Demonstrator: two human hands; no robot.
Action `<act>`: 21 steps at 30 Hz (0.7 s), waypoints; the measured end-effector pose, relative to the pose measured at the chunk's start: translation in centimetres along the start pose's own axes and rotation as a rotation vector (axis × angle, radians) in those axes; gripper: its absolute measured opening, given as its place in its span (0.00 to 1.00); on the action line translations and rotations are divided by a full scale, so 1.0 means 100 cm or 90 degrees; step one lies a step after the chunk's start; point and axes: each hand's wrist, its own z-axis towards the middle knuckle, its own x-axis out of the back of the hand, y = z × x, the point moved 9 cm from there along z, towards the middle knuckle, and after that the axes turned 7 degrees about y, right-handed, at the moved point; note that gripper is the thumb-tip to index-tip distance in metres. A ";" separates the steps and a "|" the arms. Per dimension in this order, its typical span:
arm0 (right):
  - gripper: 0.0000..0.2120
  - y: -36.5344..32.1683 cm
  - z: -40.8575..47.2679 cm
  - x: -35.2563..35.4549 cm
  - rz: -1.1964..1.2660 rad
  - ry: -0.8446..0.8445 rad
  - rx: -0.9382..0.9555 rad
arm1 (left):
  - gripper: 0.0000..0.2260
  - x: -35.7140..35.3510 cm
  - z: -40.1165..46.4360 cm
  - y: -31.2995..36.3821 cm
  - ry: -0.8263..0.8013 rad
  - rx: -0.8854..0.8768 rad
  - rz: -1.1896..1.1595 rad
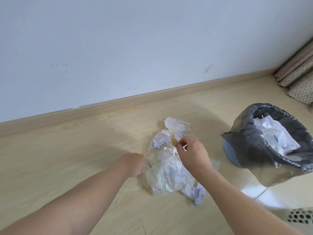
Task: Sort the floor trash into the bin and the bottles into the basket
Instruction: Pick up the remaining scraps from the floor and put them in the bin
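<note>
Plastic bag (162, 172), clear, crumpled paper (160, 141) inside, mid-floor (67, 150): left hand (133, 164) clutches its edge, right hand (193, 154) pinches the top, gathering for the lined bin (254, 139) alongside.

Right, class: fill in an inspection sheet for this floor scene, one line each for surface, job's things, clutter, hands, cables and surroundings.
Surface: pale wood-look floor, with white tile at the lower right.
Job's things: heap of clear plastic bags and crumpled paper on the floor; bin with grey liner to the right, white paper already inside. No bottles or basket clearly in view.
Clutter: torn white paper behind the heap.
Hands: left hand grips the plastic's left edge; right hand pinches a piece at the top of the heap.
Cables: nothing seen.
Surroundings: white wall, skirting board, perforated panels in the corner.
</note>
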 end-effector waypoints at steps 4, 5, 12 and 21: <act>0.06 0.015 -0.003 0.019 0.001 0.005 0.006 | 0.14 0.003 -0.003 -0.003 -0.043 0.011 0.057; 0.06 0.019 -0.003 0.025 -0.001 0.006 0.009 | 0.14 0.005 -0.004 -0.007 -0.054 0.027 0.054; 0.06 0.034 0.007 0.060 -0.010 0.013 0.029 | 0.10 0.051 -0.007 -0.028 -0.042 0.146 -0.108; 0.06 0.067 0.064 0.173 -0.001 0.060 0.058 | 0.03 0.195 0.014 0.104 0.124 0.074 -0.376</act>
